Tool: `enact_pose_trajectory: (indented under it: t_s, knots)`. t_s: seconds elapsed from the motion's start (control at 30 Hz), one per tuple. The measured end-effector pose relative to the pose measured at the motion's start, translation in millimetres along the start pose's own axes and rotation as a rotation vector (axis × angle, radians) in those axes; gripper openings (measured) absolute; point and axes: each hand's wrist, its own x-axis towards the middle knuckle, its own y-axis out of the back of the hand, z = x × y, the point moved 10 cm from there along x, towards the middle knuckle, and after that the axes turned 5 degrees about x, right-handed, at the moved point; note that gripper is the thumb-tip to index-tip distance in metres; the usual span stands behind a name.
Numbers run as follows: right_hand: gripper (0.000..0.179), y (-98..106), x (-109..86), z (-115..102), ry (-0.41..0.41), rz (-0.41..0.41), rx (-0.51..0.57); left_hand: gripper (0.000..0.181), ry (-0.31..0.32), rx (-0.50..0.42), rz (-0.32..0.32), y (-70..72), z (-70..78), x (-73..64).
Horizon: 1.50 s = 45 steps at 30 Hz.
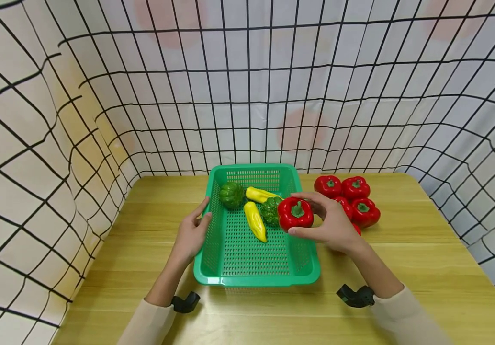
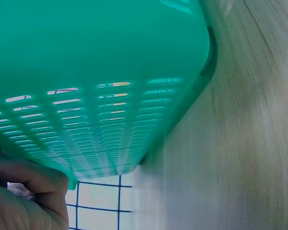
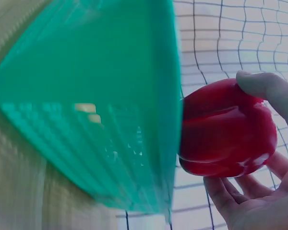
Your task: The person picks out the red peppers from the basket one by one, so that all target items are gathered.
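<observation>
A red bell pepper (image 1: pixel 296 214) with a green stem is held in my right hand (image 1: pixel 331 223), thumb on the near side and fingers on the far side. It is at the right rim of a green plastic basket (image 1: pixel 256 281). In the right wrist view the bell pepper (image 3: pixel 228 129) appears beside the basket wall (image 3: pixel 110 62). My left hand (image 1: pixel 190 235) grips the basket's left rim; the left wrist view shows its curled fingers (image 2: pixel 33 179). Inside lie a dark green ribbed vegetable (image 1: pixel 231 195), a bumpy green one (image 1: pixel 270 212) and two yellow peppers (image 1: pixel 254 222).
Several red bell peppers (image 1: pixel 355 188) sit grouped on the wooden table (image 1: pixel 407 268), right of the basket. A black wire grid (image 1: pixel 247 100) with pale sheeting behind stands around the table's back and sides. A black wrist device (image 1: pixel 355 295) is on each forearm.
</observation>
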Motion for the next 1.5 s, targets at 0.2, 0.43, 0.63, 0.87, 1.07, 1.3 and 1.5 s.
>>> enact_pose_trajectory:
  t_s: [0.2, 0.43, 0.63, 0.87, 1.07, 1.3, 1.5]
  knots:
    - [0.071, 33.2, -15.4, 4.3, -0.021, 0.074, -0.054, 0.049, -0.004, 0.015, -0.01, -0.4, 0.1, -0.5]
    - [0.068, 71.1, -38.8, 13.3, -0.071, 0.129, -0.113, 0.049, -0.018, 0.028, -0.012, -0.1, 2.3, -1.1]
    - [0.07, 97.2, -57.0, 24.3, -0.073, 0.164, -0.167, 0.049, -0.015, 0.035, -0.012, 0.5, 2.4, -2.0]
    - [0.075, 132.9, -77.0, 40.8, -0.071, 0.225, -0.209, 0.05, -0.005, 0.023, -0.021, -1.1, 2.9, -3.0]
    - [0.073, 152.0, -90.2, 58.2, -0.106, 0.254, -0.239, 0.049, -0.011, 0.031, -0.01, -0.2, 3.3, -2.7]
    - [0.073, 154.9, -100.5, 80.8, -0.15, 0.212, -0.25, 0.049, -0.024, 0.036, -0.004, 0.0, 4.4, -3.3]
    - [0.074, 152.3, -103.5, 99.9, -0.148, 0.167, -0.254, 0.05, -0.039, 0.037, -0.002, -0.2, 4.5, -2.7]
